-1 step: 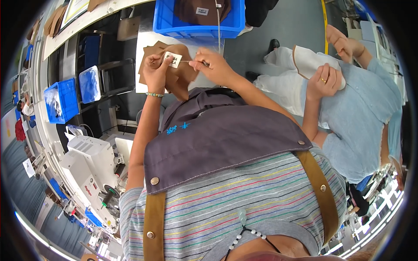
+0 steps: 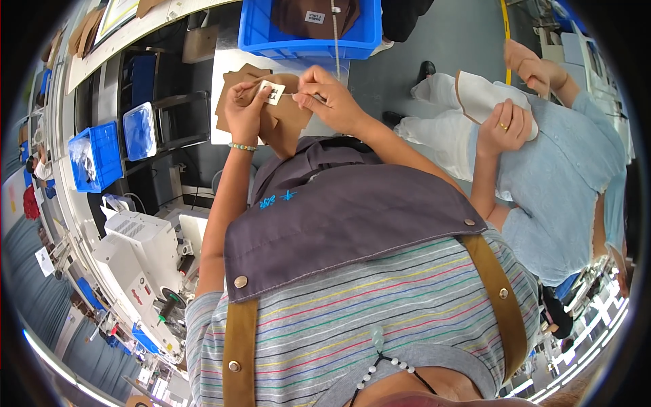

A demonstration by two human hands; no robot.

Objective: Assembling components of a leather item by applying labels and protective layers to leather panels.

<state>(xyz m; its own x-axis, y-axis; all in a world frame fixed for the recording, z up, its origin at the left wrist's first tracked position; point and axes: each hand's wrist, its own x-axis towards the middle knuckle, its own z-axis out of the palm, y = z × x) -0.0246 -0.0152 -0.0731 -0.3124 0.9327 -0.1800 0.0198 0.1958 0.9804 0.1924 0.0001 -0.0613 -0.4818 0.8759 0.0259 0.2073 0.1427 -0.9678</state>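
Note:
My left hand (image 2: 245, 112) is closed on a brown, leather-like piece that bears a small white label (image 2: 272, 93) with dark print. The thumb presses on the label's left side. Just to the right, my right hand (image 2: 327, 102) has its thumb and fingers pinched together. A thin pale strand (image 2: 290, 93) runs from the label toward those fingertips; whether it is thread or a fine tool I cannot make out. Under and beside the hands, flat brown pieces (image 2: 293, 117) lie overlapping on a white table (image 2: 221, 139).
Beyond the table edge stands a blue crate (image 2: 308, 49) holding brown pieces, a pale cord (image 2: 336, 47) hanging before it. At right a person (image 2: 556, 183) holds a white piece with a brown edge (image 2: 485, 95). A white machine (image 2: 139, 237) and a smaller blue crate (image 2: 102, 156) stand left.
My right hand has shifted slightly up, its fingers changing position. The label has tilted and moved a little, and the brown piece around it is now turned more toward my left hand.

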